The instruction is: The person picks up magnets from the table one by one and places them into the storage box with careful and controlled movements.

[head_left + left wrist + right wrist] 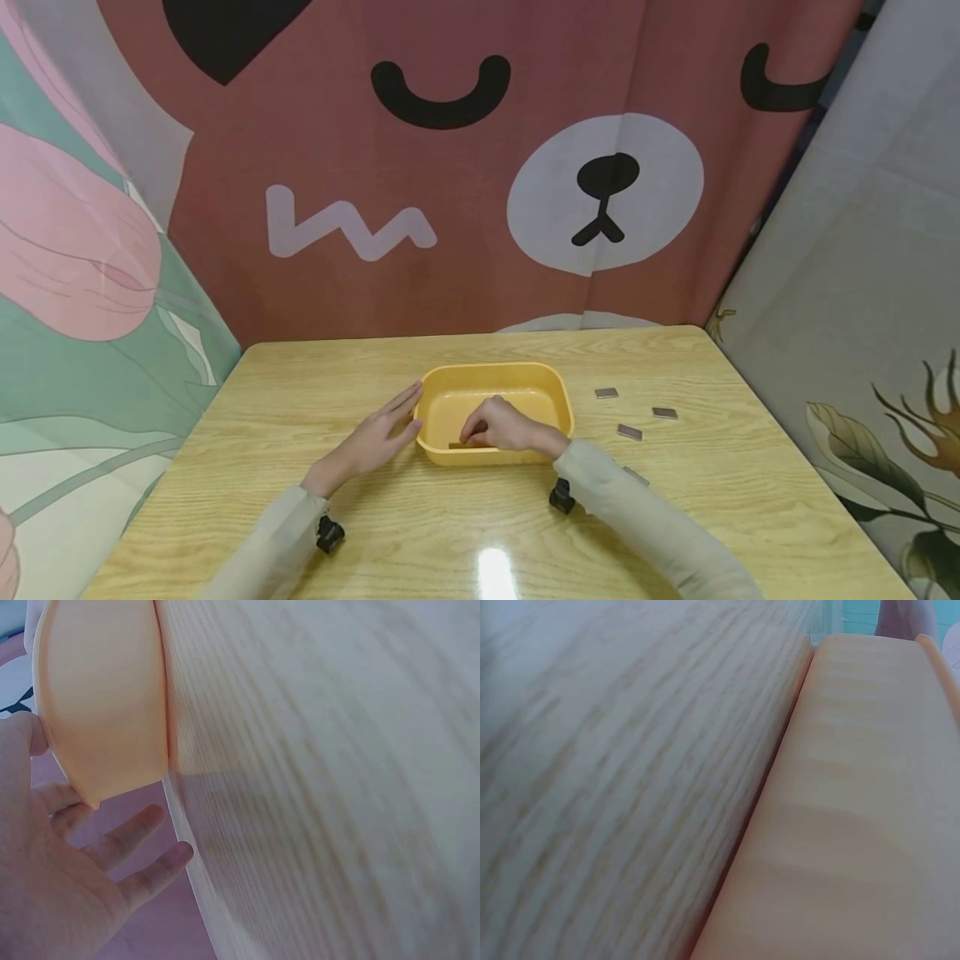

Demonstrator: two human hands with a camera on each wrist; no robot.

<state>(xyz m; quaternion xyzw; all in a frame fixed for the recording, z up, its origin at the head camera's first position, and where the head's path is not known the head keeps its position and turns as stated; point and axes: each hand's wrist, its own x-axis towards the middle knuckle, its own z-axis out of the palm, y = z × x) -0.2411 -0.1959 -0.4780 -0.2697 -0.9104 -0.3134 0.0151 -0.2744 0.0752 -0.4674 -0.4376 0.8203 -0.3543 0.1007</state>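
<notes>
A yellow plastic basin [495,457] stands on the table. My left hand [369,442] touches its left end, fingers extended; in the left wrist view, the thumb and index finger of the left hand [67,877] meet the basin's rim [105,712]. Inside the basin, near the front wall, my right hand [504,425] pinches with curled fingers a small flat rectangular piece [456,446], mostly hidden by the fingers and the wall. From the right wrist only the basin's outer side [840,825] shows, not the fingertips of that hand.
Right of the basin lie several small flat grey-brown rectangular pieces [629,432], one partly covered by the right sleeve [637,517]. The wooden table [315,375] ends at a printed curtain [450,292] behind, with more printed cloth at both sides.
</notes>
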